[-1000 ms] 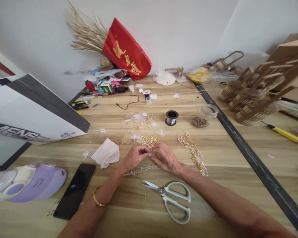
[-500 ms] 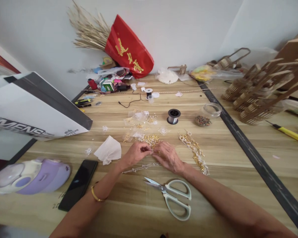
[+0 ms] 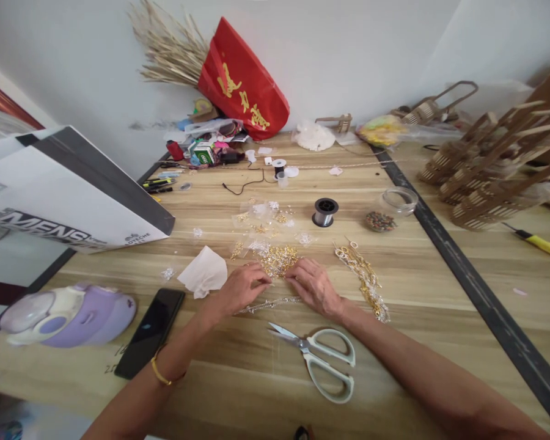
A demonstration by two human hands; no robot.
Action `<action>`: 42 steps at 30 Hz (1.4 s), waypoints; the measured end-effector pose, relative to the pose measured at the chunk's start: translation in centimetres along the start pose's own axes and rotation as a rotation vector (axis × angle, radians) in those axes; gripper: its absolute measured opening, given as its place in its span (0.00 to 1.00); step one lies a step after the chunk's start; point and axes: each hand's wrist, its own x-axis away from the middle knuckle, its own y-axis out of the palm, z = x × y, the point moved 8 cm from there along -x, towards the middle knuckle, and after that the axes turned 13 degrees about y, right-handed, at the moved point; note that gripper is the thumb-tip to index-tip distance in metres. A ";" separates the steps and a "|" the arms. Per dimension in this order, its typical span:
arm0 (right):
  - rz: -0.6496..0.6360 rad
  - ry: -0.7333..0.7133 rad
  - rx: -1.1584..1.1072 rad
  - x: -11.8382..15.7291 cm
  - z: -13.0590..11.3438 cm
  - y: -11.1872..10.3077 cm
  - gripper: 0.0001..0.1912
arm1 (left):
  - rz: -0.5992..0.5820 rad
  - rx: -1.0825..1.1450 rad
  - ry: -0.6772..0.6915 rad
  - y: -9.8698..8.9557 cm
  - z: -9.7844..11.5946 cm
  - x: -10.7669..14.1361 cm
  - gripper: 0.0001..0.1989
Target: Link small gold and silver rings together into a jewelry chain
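My left hand (image 3: 246, 285) is closed in a pinch at the near left edge of a pile of gold and silver beads (image 3: 279, 260); whatever its fingertips hold is too small to make out. Across from it, my right hand (image 3: 315, 286) rests at the pile's right edge, fingers bent together over the beads, contents hidden. A silver beaded strand (image 3: 270, 304) lies on the table just below both hands. Scissors (image 3: 305, 345) with pale handles lie part open nearer to me. Gold and silver chains (image 3: 364, 275) with rings lie to the right.
Behind the pile stand a wire spool (image 3: 325, 214) and a clear jar (image 3: 396, 205) with coloured beads beside it. At left are a white tissue (image 3: 204, 272), a phone (image 3: 151, 333), a purple bottle (image 3: 91, 315) and a large box (image 3: 87, 201). Small woven baskets (image 3: 476, 177) crowd the right.
My hands have moved apart: they met at the fingertips before, and now a gap shows between them with more of the bead pile visible. The view has shifted slightly.
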 end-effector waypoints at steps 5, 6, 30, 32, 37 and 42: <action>0.002 -0.004 -0.026 0.0 0.0 0.1 0.04 | -0.153 -0.240 0.119 0.9 0.5 1.7 0.08; 0.003 -0.005 -0.030 0.0 0.0 0.1 0.04 | -0.167 -0.266 0.125 1.1 0.5 1.9 0.09; 0.153 0.121 -0.266 -0.2 0.6 -1.5 0.04 | 0.496 0.715 -0.413 0.9 -2.8 0.4 0.08; 0.178 0.113 -0.261 -0.1 0.5 -1.8 0.04 | 0.582 0.947 -0.440 2.0 -2.6 -0.2 0.09; 0.189 0.105 -0.233 -0.1 0.0 -2.0 0.04 | 0.676 1.296 -0.474 4.3 -2.1 -0.9 0.11; 0.173 0.159 -0.283 -0.1 -0.1 -2.0 0.03 | 0.651 1.405 -0.483 5.4 -2.1 -0.9 0.10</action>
